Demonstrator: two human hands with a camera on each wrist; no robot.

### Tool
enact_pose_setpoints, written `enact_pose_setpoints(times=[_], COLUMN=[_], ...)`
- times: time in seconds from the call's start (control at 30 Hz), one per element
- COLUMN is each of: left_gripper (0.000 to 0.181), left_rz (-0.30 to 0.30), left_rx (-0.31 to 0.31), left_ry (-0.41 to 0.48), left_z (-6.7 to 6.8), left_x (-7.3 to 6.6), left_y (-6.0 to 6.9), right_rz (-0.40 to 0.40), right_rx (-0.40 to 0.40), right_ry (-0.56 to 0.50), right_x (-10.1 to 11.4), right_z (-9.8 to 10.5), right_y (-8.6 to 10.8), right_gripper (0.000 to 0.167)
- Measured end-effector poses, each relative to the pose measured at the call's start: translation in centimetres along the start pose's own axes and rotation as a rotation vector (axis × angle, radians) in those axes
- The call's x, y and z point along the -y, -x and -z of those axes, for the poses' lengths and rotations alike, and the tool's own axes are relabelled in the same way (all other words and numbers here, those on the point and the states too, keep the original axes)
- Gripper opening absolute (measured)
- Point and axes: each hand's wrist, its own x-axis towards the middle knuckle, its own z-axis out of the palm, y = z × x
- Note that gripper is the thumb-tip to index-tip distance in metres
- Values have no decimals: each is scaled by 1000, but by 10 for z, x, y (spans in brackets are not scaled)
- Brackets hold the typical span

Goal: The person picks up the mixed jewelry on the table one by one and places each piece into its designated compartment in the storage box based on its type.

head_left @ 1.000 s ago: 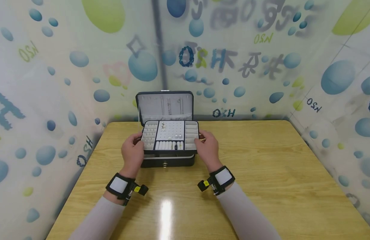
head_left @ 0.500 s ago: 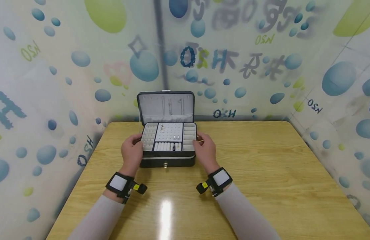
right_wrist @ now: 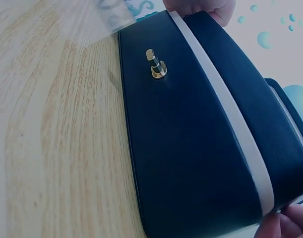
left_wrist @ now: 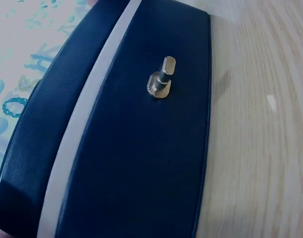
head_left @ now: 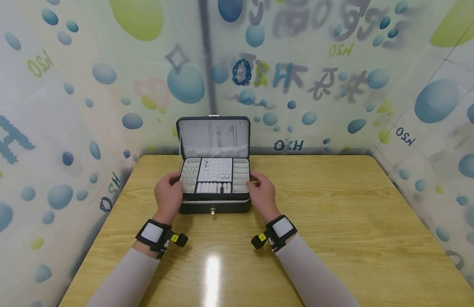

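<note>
A dark jewelry box [head_left: 231,207] stands on the table with its lid [head_left: 190,137] raised; necklaces hang inside the lid. Over its base sits a divided jewelry tray [head_left: 215,196] holding earrings and ring rolls. My left hand [head_left: 168,197] grips the tray's left side, thumb over the rim. On the right side my right hand [head_left: 262,197] holds it the same way. A pale strip [right_wrist: 223,96] shows between tray and base in the right wrist view. The metal clasp [left_wrist: 161,79] projects from the base front. The fingers under the tray are mostly hidden.
The wooden table [head_left: 317,213] extends right and in front of the box. Behind stands a wall [head_left: 317,123] patterned with blue and green bubbles, close to the raised lid. Both wrists wear camera straps [head_left: 154,236].
Both hands have lowered the tray onto the box base and drawn it slightly left. The gap between tray front and base has narrowed. The lid stays raised.
</note>
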Motion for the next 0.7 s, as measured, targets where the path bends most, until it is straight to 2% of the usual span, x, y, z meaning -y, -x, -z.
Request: enact_pose_setpoints(times=[0.13, 0.37, 0.57, 0.7], left_gripper=[43, 42, 38, 39], left_rz=[-32, -46, -93, -95], left_rx=[-5, -15, -18, -16], left_ry=[-28, -46, -87, -94], left_z=[-1, -1, -3, -3], left_x=[2, 8, 13, 13], left_y=[1, -1, -3, -4], right_rz=[-11, -3, -21, -21], right_rx=[0, 6, 12, 14], right_ry=[-3, 14, 13, 21], right_x=[0, 0, 1, 2], right_z=[-1, -1, -1, -1], right_y=[0, 2, 3, 4], right_gripper=[39, 38, 40, 41])
